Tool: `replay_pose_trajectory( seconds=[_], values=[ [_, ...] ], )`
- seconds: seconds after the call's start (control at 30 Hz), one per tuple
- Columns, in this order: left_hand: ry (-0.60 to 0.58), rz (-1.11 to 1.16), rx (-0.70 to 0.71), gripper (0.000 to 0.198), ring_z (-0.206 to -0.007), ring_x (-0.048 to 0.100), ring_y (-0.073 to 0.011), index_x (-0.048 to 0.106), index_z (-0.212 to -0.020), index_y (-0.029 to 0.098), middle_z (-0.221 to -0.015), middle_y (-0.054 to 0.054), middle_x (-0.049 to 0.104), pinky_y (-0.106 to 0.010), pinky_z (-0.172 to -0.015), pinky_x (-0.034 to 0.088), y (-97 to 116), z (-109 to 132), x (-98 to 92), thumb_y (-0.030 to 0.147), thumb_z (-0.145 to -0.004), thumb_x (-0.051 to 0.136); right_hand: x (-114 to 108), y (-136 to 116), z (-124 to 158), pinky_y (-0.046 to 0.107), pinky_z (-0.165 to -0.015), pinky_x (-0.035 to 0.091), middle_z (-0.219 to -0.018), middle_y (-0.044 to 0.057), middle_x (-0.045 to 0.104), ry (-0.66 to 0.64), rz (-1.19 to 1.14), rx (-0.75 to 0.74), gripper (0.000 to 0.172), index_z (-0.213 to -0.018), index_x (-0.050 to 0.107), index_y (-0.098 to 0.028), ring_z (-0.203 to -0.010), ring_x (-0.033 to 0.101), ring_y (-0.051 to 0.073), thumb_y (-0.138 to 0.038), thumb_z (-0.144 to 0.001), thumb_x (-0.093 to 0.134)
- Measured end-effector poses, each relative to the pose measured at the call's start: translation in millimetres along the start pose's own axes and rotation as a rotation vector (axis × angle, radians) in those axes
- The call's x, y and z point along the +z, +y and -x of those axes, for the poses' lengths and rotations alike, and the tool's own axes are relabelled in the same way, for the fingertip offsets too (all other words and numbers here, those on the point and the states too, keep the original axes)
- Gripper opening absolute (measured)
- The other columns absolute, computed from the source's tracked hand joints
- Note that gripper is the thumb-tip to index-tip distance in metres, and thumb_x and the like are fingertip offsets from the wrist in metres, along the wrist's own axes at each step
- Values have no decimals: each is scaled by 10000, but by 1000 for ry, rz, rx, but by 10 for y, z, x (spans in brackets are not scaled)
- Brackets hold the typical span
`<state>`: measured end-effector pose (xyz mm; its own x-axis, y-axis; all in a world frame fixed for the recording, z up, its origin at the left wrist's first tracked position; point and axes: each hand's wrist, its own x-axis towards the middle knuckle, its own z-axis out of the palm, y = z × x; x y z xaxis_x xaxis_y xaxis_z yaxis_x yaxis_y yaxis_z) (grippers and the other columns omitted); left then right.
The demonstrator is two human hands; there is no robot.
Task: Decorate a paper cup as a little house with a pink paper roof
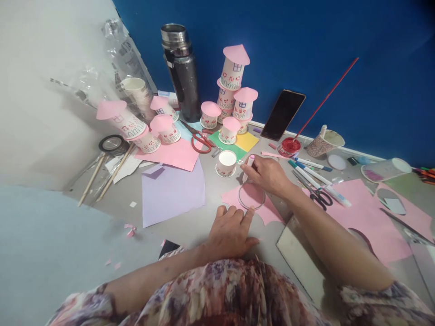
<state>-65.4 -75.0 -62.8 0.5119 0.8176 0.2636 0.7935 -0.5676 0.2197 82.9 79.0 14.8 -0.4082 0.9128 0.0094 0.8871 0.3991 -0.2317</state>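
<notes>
My right hand [270, 174] pinches a marker pen [249, 165] with a pink end upward, its lower end by the far left edge of a thin round ring [264, 198]. The ring lies on a piece of pink paper [273, 213] with curved cut-outs along its edge. My left hand [233, 231] rests at the near side, index fingertip on the ring's near rim, thumb stretched out to the side. Whether the ring has a clear middle, I cannot tell. Just beyond the paper stands a small white paper cup [226, 164], upside down, with red and green drawings.
Decorated cups with pink cone roofs [237, 55] stand at the back and left. Nearby are a steel flask [185, 77], red-handled scissors [200, 140], purple paper [173, 194], a leaning phone [283, 114], a red paint pot [289, 147], black scissors [319, 197] and several markers.
</notes>
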Motion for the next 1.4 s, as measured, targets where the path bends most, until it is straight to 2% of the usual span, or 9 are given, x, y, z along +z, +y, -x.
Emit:
replay_pose_trajectory(
  seconds=[0.3,0.47,0.6,0.77,0.93,1.07,1.17,1.27,1.4],
  values=[
    [-67,11,-3,824,-891,597,-297,583,-1470,72,-946,-130,730,-452,-790,353,-9,-14,-39,729,-1034,344,-183,309,125,295,-602,362,-643,63,700,-3,-109,126,353,-714,603,-213,-611,630,204,-408,-1000,535],
    [-269,72,-102,489,-976,635,-296,618,-1422,152,-1021,-109,766,-449,-823,363,-36,-195,-236,479,-1069,525,-339,538,491,296,-609,403,-624,48,719,70,-296,241,371,-707,631,-217,-613,656,205,-477,-960,551],
    [-327,96,-170,352,-1021,644,-294,632,-1366,165,-1072,-100,777,-450,-838,368,-82,-376,-346,339,-1075,538,-400,658,819,295,-602,423,-624,9,727,172,-437,269,306,-845,704,-220,-576,638,187,-483,-924,568],
    [-310,51,-177,190,-1006,646,-285,713,-1108,192,-1015,-84,767,-445,-848,371,-103,-537,-303,227,-1059,532,-349,731,986,283,-547,413,-572,2,693,290,-591,320,283,-780,698,-211,-520,605,168,-464,-878,619],
    [-210,78,-153,205,-905,647,-257,704,-927,190,-901,-65,753,-406,-812,374,-138,-548,-390,202,-1051,542,-216,845,1011,263,-528,444,-647,29,730,449,-796,391,247,-788,727,-189,-554,630,160,-424,-846,680],
    [-38,136,-95,233,-779,617,-215,673,-916,199,-794,-23,714,-359,-762,371,-301,-312,-634,214,-1073,502,-105,1010,1046,245,-494,469,-743,54,784,454,-997,459,293,-941,776,-176,-550,638,147,-451,-845,742],
    [23,16,-99,245,-735,597,-220,664,-905,195,-758,-22,697,-362,-726,354,-487,-113,-751,181,-1066,481,-53,1085,1049,229,-463,477,-767,57,793,442,-1117,509,341,-980,777,-180,-524,627,129,-498,-860,759],
    [40,-110,-135,233,-735,603,-237,652,-883,191,-733,-33,685,-376,-719,355,-636,4,-756,167,-1051,492,-40,1077,1030,226,-460,499,-750,56,790,422,-1140,523,357,-939,768,-182,-519,633,127,-525,-841,792],
    [20,-86,-139,133,-757,599,-235,664,-1043,176,-788,-40,682,-372,-726,378,-679,60,-693,209,-1052,536,-43,1024,1015,239,-447,506,-725,60,781,392,-1171,545,401,-898,754,-189,-524,654,147,-568,-799,837]
  ],
)
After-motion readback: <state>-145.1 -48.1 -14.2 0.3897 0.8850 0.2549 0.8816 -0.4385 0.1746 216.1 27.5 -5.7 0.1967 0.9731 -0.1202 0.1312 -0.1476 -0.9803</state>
